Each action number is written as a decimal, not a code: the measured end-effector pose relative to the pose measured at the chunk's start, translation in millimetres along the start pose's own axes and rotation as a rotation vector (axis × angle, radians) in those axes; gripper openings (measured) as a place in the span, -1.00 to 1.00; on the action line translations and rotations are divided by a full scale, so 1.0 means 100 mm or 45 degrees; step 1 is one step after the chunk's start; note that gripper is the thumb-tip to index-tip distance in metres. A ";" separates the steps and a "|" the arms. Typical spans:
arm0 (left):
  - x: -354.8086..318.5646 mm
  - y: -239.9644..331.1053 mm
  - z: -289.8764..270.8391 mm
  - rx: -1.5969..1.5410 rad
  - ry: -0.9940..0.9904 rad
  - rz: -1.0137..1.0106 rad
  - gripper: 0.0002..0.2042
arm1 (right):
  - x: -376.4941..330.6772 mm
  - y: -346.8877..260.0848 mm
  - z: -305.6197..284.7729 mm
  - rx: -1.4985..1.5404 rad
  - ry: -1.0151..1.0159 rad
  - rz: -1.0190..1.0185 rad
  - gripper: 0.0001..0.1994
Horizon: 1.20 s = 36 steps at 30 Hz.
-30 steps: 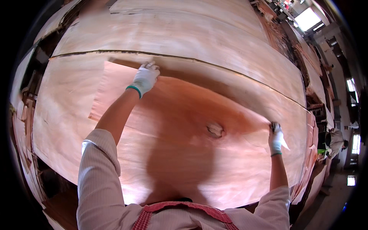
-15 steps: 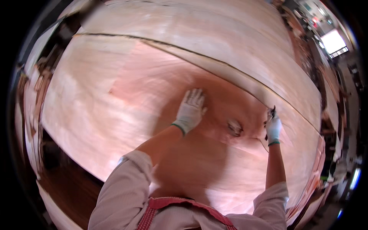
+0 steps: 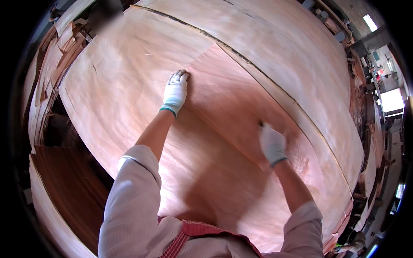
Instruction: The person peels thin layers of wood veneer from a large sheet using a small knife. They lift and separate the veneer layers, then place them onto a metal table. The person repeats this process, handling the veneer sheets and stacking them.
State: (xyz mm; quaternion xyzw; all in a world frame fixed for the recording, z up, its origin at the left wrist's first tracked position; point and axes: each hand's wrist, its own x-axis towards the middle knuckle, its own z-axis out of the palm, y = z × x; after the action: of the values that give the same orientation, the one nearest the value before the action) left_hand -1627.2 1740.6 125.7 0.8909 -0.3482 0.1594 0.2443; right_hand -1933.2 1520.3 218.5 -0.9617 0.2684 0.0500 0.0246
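A large pale wood veneer sheet (image 3: 120,81) lies spread in front of me, with a thinner reddish veneer piece (image 3: 228,94) on top of it. My left hand (image 3: 175,92), in a white glove with a green cuff, presses down with stretched fingers at the left corner of the reddish piece. Farther right, my gloved right hand (image 3: 272,142) is closed and smeared by motion over the same piece. A small dark tool (image 3: 260,124), its kind not clear, pokes out at the top of that hand.
A dark, ragged seam (image 3: 275,84) runs diagonally between this sheet and another pale sheet (image 3: 301,56) beyond it. Torn veneer strips (image 3: 64,60) pile up at the left. Dark brown sheets (image 3: 71,189) lie lower, near left.
My left hand has moved left to the reddish piece's corner. My right hand has come inward to the left from its right edge. The knot hole seen earlier no longer shows.
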 end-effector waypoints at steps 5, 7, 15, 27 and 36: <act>0.01 0.06 -0.03 -0.066 -0.021 -0.085 -0.62 | 0.87 -1.71 0.42 0.118 0.159 -0.313 -0.82; 0.01 0.10 -0.04 -0.130 -0.031 -0.176 -0.57 | 1.23 -2.23 0.38 0.379 0.051 -0.183 -0.83; -0.06 -0.13 0.03 0.044 0.014 -0.056 -0.60 | 0.87 -1.95 0.56 0.379 -0.042 -0.336 -0.80; -0.20 0.93 0.31 0.015 -0.136 0.278 -0.61 | -0.20 -0.25 0.27 0.326 -0.442 -0.186 -0.88; -0.17 1.05 0.29 -0.014 -0.208 0.309 -0.61 | -1.26 2.54 0.27 0.001 -0.266 -0.230 -0.87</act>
State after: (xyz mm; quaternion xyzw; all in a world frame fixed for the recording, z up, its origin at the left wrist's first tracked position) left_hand -1709.1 1666.7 128.1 0.8509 -0.4729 0.1129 0.1989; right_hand -2174.2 1369.9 200.1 -0.9715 0.1766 0.1475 0.0573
